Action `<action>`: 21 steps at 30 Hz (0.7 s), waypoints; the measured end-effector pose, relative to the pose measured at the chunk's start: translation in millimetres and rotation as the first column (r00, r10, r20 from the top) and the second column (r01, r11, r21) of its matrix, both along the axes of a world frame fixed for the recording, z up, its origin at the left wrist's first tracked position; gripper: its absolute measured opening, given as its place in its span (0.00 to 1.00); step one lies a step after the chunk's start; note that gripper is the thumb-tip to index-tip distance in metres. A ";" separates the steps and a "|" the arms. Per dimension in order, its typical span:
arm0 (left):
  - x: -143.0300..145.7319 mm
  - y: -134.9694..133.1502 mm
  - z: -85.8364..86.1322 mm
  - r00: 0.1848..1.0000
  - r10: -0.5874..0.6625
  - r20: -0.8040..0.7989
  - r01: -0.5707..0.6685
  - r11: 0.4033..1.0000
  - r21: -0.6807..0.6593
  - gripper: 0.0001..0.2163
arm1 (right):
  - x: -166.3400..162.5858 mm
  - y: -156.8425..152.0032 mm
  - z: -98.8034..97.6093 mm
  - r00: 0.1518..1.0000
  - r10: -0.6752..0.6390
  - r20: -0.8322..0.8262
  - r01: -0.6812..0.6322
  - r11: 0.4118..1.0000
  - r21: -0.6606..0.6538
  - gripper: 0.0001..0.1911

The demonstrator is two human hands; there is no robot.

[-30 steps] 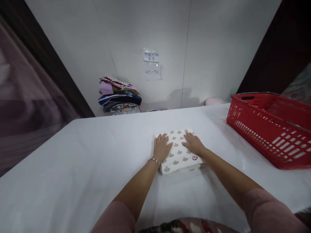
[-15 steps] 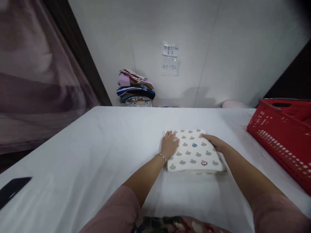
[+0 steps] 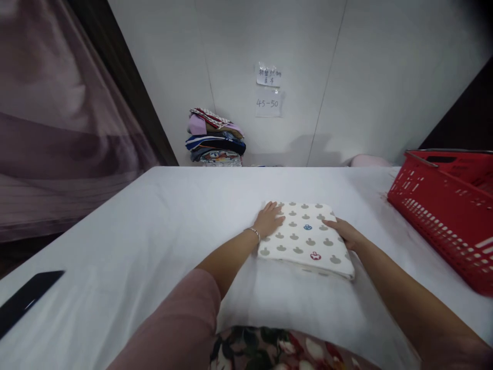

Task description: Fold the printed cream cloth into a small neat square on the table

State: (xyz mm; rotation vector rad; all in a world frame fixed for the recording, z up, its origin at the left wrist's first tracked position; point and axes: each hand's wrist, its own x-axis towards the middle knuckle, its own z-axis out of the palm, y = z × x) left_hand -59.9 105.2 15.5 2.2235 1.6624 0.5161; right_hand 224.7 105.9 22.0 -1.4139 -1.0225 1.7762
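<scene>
A folded white cloth printed with small grey shapes lies on the white table in front of me. My left hand rests flat on the cloth's left edge, fingers stretched out. A thin bracelet circles that wrist. My right hand sits at the cloth's right edge, fingers curled against its side with the thumb on top.
A red plastic basket stands at the right of the table. A stack of folded clothes sits against the back wall under two paper notes. A dark flat object lies at the table's near left edge. Purple curtain hangs at left.
My right hand slid from the cloth's top to its right edge. The cloth turned slightly and the view shifted left, bringing the dark flat object into sight.
</scene>
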 end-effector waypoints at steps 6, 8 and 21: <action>27.7 -52.4 16.4 0.993 -0.016 -0.117 0.026 0.996 0.086 0.23 | 11.6 -24.2 -0.6 0.908 -0.164 0.386 0.090 0.975 0.202 0.33; 35.4 -77.7 12.6 0.988 -0.112 -0.109 0.126 0.983 0.134 0.26 | 11.0 -28.2 1.8 0.746 -0.245 0.619 0.009 0.933 0.359 0.34; 17.0 -119.1 1.2 0.999 -0.042 -0.003 0.042 0.982 0.184 0.23 | -30.3 -68.0 -15.6 0.289 -0.123 0.949 -0.696 0.654 0.296 0.26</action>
